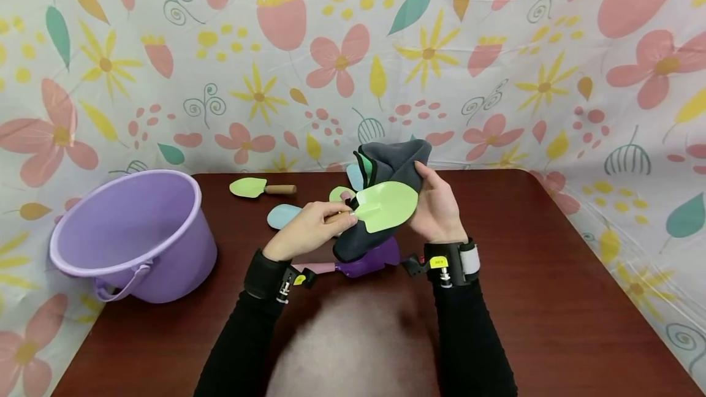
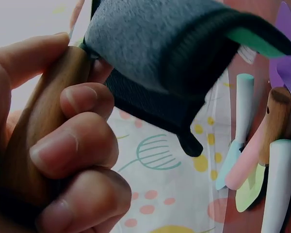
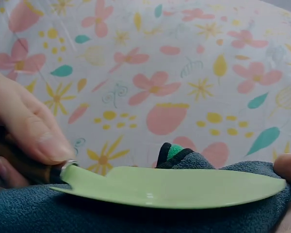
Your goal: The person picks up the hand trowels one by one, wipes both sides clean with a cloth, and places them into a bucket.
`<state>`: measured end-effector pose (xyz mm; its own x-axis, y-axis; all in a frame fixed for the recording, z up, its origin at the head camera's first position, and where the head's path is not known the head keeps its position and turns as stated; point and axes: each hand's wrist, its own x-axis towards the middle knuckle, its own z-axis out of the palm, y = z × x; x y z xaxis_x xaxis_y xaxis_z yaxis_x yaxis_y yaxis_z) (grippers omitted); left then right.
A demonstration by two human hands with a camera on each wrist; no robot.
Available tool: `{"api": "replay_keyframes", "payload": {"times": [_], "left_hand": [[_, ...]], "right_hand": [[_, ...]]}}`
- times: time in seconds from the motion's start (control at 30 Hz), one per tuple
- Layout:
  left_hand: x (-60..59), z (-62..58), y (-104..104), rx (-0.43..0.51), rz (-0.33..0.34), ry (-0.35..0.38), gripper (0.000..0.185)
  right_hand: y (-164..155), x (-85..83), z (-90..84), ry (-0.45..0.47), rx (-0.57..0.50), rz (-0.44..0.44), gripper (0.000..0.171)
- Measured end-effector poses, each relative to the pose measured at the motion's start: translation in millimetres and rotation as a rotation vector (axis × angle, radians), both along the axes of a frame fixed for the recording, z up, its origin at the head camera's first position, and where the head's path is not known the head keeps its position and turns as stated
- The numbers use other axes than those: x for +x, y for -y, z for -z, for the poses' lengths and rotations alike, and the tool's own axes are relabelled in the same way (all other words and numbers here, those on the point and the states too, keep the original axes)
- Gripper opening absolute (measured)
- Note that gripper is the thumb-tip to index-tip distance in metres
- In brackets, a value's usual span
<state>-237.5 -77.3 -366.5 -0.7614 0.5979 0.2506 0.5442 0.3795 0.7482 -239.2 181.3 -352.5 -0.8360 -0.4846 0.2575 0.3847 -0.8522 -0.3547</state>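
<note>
**Inspector A:** The head camera is looking forward and down from above the table (image 1: pixel 551 299); it is taking in both hands, the purple bucket (image 1: pixel 135 231) and the floral backdrop (image 1: pixel 496 48).

**Inspector B:** The left wrist camera is sitting very close beneath the left hand (image 2: pixel 53 150), facing up past the grey cloth (image 2: pixel 155 43); the right wrist camera is looking level along the green trowel (image 3: pixel 174 187), very near; all three are sharing the cloth.

You face a dark reddish-brown wooden table (image 1: pixel 551 299), with a floral sheet (image 1: pixel 496 48) in pink, yellow and teal draped behind and around both sides.
</note>
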Motion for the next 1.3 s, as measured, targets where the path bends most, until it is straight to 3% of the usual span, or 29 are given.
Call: {"api": "replay_keyframes", "payload": {"times": [0.2, 0.43, 0.7, 0.93, 1.3], "left_hand": [[-1.5, -1.0, 3, -0.008, 0.011, -0.029, 0.015], [-2.7, -4.1, 5, 0.001, 0.024, -0.011, 0.02], [-4.8, -2.8, 10, 0.011, 0.046, 0.022, 0.021], [-5.4, -2.6, 14, -0.018, -0.023, -0.012, 0.021], [-5.7, -2.6, 21, -0.032, -0.087, 0.023, 0.029]], "right_hand": [[-7, -0.4, -1.4, 0.002, -0.002, 0.045, 0.055], [-15, 0.3, -5.4, -0.042, 0.02, 0.081, 0.054], [-26, -0.9, -6.3, -0.019, -0.013, 0.073, 0.054], [-33, -0.9, -7.8, 0.032, -0.021, 0.111, 0.058], [-47, 2.0, -6.4, 0.107, -0.072, 0.169, 0.062]]}}
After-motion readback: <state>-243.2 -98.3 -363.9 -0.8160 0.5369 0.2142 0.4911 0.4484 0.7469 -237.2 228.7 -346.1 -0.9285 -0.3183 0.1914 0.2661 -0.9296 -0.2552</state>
